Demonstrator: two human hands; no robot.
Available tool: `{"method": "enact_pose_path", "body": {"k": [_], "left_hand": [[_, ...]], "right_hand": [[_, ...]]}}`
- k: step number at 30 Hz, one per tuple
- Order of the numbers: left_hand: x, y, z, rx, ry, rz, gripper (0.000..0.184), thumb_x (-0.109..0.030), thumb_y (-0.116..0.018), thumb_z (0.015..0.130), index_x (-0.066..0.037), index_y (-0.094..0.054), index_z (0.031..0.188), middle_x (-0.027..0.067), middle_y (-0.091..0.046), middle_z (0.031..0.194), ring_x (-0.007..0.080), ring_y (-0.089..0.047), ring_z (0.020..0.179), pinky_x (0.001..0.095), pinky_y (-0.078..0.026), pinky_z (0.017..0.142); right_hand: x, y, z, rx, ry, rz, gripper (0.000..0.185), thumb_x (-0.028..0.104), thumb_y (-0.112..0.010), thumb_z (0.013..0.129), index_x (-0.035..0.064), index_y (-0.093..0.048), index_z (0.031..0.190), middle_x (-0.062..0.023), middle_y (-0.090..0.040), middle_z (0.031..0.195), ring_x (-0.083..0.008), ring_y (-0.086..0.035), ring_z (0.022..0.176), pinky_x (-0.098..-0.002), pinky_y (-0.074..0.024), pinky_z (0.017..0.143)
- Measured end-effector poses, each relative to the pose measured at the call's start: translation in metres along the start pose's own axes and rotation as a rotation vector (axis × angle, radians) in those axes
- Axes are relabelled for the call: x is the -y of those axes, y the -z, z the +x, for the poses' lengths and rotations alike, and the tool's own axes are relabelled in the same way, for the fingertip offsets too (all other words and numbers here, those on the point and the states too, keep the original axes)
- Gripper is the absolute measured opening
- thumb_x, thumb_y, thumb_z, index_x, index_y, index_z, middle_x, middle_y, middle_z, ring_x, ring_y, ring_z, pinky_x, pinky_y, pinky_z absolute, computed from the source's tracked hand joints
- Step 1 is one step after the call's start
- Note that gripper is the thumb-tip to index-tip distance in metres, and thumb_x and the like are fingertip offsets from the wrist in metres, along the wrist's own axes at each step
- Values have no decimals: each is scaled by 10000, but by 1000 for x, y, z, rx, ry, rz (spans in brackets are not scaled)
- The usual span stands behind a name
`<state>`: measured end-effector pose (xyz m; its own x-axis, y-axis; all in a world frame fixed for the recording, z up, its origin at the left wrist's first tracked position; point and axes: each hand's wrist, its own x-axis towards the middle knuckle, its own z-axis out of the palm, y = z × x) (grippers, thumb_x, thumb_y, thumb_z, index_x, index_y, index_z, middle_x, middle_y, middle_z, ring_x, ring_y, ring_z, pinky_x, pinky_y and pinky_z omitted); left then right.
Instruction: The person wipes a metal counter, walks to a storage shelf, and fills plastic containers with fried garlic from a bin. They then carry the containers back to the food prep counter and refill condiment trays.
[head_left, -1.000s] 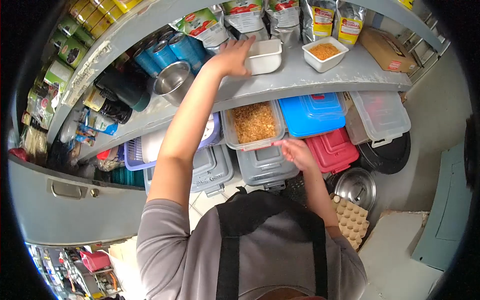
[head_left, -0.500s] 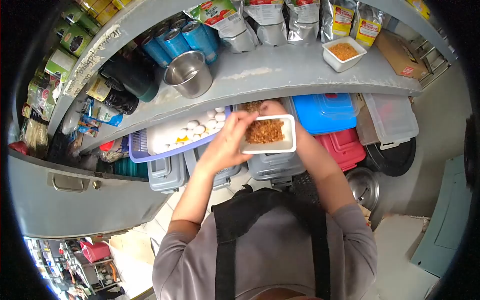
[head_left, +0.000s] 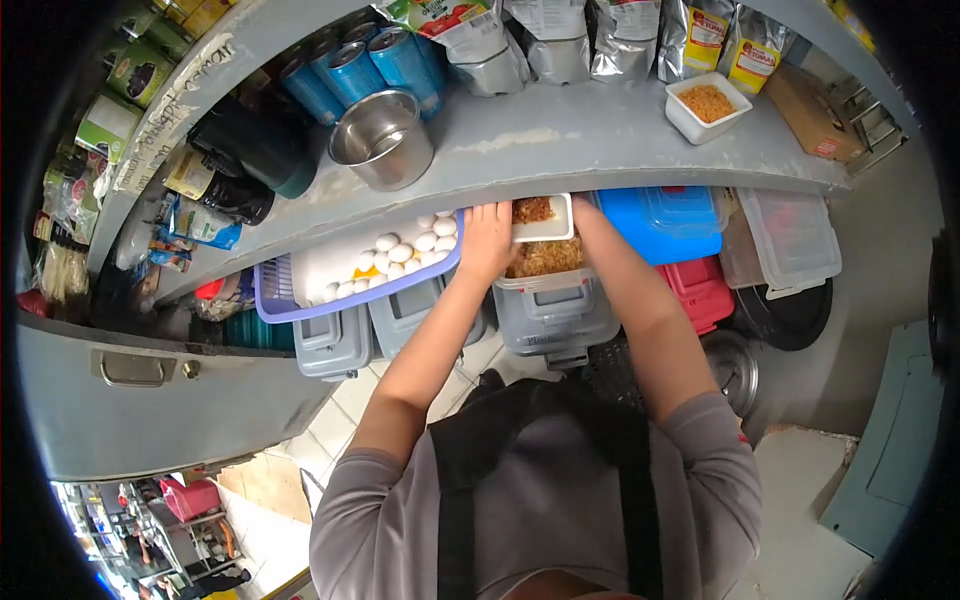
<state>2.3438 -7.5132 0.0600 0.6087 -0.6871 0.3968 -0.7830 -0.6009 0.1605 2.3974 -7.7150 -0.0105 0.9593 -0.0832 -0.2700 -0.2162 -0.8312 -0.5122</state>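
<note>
A small white rectangular container (head_left: 545,231) with brown crumbly bits (head_left: 531,209) is just under the shelf's front edge. Along its left side lies my left hand (head_left: 487,240), fingers extended and thumb at the near side, holding it. Below and around it is a clear tub (head_left: 545,283) filled with similar brown bits (head_left: 548,258). My right hand reaches in under the shelf on the container's right; only the wrist and forearm show, and its fingers are hidden.
A purple basket (head_left: 262,296) of white eggs (head_left: 397,253) sits left of the tub. Blue (head_left: 665,235) and red (head_left: 695,292) lidded boxes lie to the right. On the grey shelf (head_left: 540,150) overhead stand a steel pot (head_left: 385,150), cans, pouches and a second white container (head_left: 690,122) of orange-brown crumbs.
The white container has moved away from me, partly under the shelf edge, with my left hand. My right hand has gone deeper under the shelf, and more of the tub's brown bits show.
</note>
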Motion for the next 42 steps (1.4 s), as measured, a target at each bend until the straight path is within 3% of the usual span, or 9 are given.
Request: {"method": "enact_pose_path", "body": {"k": [7, 13, 16, 22, 29, 32, 34, 38, 42], "left_hand": [[31, -23, 13, 56, 18, 55, 678, -193, -734, 602, 21, -439, 1174, 236, -506, 1104, 377, -472, 1061, 442, -358, 939], [54, -37, 50, 23, 31, -48, 489, -290, -650, 709, -101, -560, 1150, 162, -525, 1192, 325, -467, 1132, 412, -356, 967], [47, -49, 58, 135, 138, -42, 504, -308, -634, 722, -140, -541, 1188, 140, -523, 1212, 321, -459, 1148, 415, -360, 968], [43, -55, 41, 174, 131, 50, 513, -332, -633, 701, -135, -556, 1168, 137, -529, 1209, 299, -477, 1132, 411, -370, 960], [45, -63, 44, 73, 173, -73, 541, -371, -643, 675, -152, -563, 1163, 104, -537, 1211, 296, -486, 1118, 409, -369, 960], [42, -60, 42, 85, 221, -115, 541, -379, -640, 678, -154, -564, 1164, 103, -537, 1212, 300, -474, 1132, 407, -353, 975], [41, -58, 42, 88, 246, -112, 537, -381, -638, 680, -152, -566, 1160, 107, -540, 1207, 306, -473, 1132, 406, -350, 978], [44, -62, 41, 58, 209, -111, 498, -363, -636, 699, -135, -578, 1137, 131, -552, 1177, 324, -489, 1100, 407, -365, 961], [52, -74, 42, 60, 206, -156, 466, -343, -626, 726, -114, -580, 1129, 140, -554, 1169, 329, -486, 1101, 403, -362, 965]], "right_hand": [[-13, -4, -11, -57, 51, -71, 962, 353, -774, 599, 136, -260, 1383, -202, -309, 1388, -320, -309, 1282, -378, -297, 1038], [-14, -28, -25, -106, 93, -214, 1020, 355, -787, 580, 155, -223, 1405, -204, -278, 1408, -321, -278, 1305, -372, -277, 1055], [17, -30, -48, 106, -62, -401, 1144, 340, -841, 501, 220, -166, 1417, -149, -85, 1477, -353, -94, 1354, -476, -230, 1070], [28, -25, -50, 285, 39, -569, 1156, 305, -864, 460, 261, -203, 1408, -102, 23, 1490, -373, -31, 1355, -619, -319, 961], [48, -32, -52, 290, -170, -450, 1057, 217, -846, 511, 248, -253, 1385, -98, -13, 1491, -372, -61, 1353, -579, -343, 970], [29, -41, -50, 342, 2, -510, 1061, 237, -849, 495, 254, -265, 1381, -113, -29, 1489, -392, -94, 1343, -544, -335, 993], [26, -35, -56, 467, 179, -521, 1086, 267, -850, 474, 252, -259, 1385, -140, -134, 1465, -404, -153, 1326, -484, -303, 1036], [34, -27, -65, 331, 106, -525, 1075, 224, -851, 466, 277, -277, 1373, -143, -151, 1460, -414, -202, 1306, -472, -309, 1036], [36, -40, -70, 332, 204, -558, 831, 159, -809, 529, 255, -440, 1267, -99, -310, 1384, -383, -328, 1238, -428, -396, 960]]}}
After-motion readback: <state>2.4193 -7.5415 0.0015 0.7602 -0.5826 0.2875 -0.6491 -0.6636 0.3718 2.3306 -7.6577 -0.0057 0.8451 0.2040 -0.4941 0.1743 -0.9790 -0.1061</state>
